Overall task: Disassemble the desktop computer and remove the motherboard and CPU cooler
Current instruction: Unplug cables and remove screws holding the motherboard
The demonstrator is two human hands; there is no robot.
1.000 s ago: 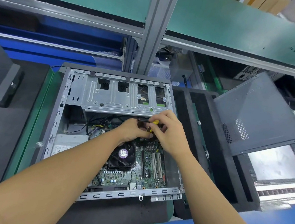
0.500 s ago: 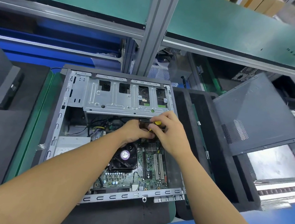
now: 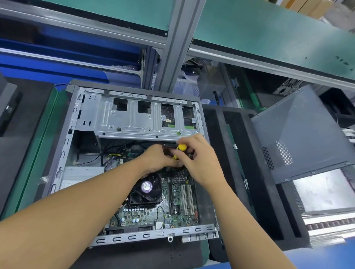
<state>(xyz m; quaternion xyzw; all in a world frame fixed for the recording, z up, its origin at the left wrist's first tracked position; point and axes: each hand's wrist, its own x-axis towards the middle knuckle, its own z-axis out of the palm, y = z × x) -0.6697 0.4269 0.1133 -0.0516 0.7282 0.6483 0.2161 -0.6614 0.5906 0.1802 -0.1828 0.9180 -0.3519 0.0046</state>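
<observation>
Green motherboard (image 3: 176,216) lies flat inside the open grey metal computer case (image 3: 65,146), low centre of the frame, and my left forearm hides its left part. The black square CPU cooler fan (image 3: 147,188) sits just below my left hand (image 3: 156,157). Both hands meet at the board's far edge, under the silver drive cage (image 3: 143,121). My right hand (image 3: 200,161) grips a yellow-handled screwdriver (image 3: 181,147). The left curls against it, and I cannot tell whether it holds anything. A black foam mat (image 3: 141,259) lies under the case, a grey perforated side panel (image 3: 304,133) lies tilted at right, and a green shelf (image 3: 286,30) spans the top.
</observation>
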